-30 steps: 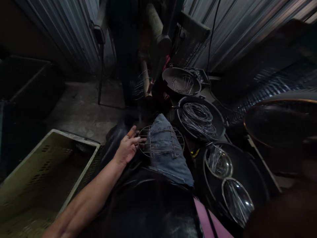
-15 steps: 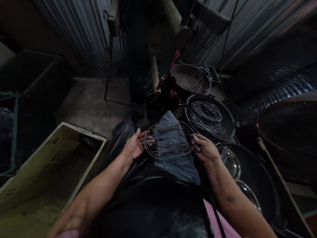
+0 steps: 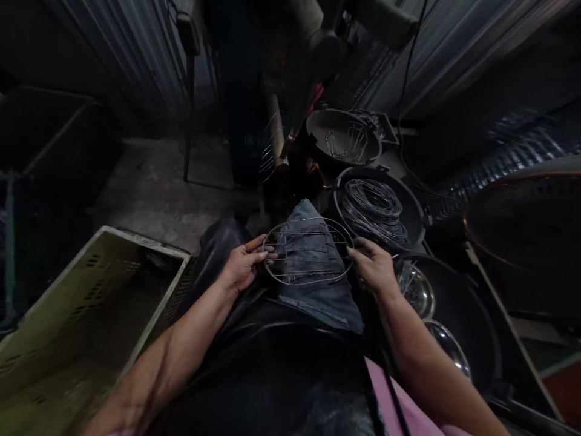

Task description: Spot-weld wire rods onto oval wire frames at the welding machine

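Note:
Over my lap I hold an oval wire rack (image 3: 307, 284), an outer ring with thin cross wires and lower wire parts. My left hand (image 3: 242, 264) pinches its left rim between thumb and fingers. At the opposite rim, the thumb and fingers of my right hand (image 3: 373, 264) are closed on the ring. Beneath the rack a piece of blue denim cloth (image 3: 318, 306) lies across a black apron (image 3: 272, 375). Some fingertips are hidden behind the wire.
A yellow plastic crate (image 3: 154, 327) stands at left. To the right, a black basin (image 3: 420, 227) holds coiled wire (image 3: 374, 209), and another basin (image 3: 313, 130) holds bent wire frames. Nearer is a large dark pan (image 3: 481, 321) with shiny metal pieces. Machinery (image 3: 276, 133) stands ahead.
My left thumb has come down onto the rim, where the hand was more open before. My right grip has shifted slightly on the ring. The whole view has moved a little.

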`<state>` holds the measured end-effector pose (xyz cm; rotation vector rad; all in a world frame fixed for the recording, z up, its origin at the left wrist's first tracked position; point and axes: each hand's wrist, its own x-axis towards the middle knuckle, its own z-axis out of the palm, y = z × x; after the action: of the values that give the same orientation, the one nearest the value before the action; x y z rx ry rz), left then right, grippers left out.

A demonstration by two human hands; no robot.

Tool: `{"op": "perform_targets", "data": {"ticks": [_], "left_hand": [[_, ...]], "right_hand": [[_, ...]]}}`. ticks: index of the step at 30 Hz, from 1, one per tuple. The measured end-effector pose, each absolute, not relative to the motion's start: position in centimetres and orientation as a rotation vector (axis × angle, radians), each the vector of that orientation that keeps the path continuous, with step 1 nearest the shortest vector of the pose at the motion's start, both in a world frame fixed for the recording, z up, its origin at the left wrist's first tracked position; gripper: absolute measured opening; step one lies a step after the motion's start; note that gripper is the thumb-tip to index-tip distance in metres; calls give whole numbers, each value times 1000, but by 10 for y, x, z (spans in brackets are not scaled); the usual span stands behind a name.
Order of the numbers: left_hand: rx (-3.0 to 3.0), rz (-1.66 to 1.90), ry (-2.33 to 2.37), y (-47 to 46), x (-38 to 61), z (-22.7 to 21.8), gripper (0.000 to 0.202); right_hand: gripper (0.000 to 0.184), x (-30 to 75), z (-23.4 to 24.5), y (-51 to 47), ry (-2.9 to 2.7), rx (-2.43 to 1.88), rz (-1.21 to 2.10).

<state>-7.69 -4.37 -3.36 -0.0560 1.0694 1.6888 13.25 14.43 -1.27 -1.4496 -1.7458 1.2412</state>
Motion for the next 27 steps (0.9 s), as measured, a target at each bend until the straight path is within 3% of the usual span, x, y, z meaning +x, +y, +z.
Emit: {"op": "perform_targets", "data": {"ticks": [3,8,14,27], "left_hand": [[-28,1686,1118,-43,-77,-33,50],[4,1673,1186,-41,-75,-31,53],[41,1578,1247,-38,-75,-28,55],[81,1390,1269,-31,-87,-38,40]], "right_hand": [[48,132,-13,152,-1885,-1439,1066],[51,130,-1,149,-1683,-1581,1512],[34,130,2,151,-1654,-1534,1503],[47,137,-11,175,-1418,-1668,1955]]}}
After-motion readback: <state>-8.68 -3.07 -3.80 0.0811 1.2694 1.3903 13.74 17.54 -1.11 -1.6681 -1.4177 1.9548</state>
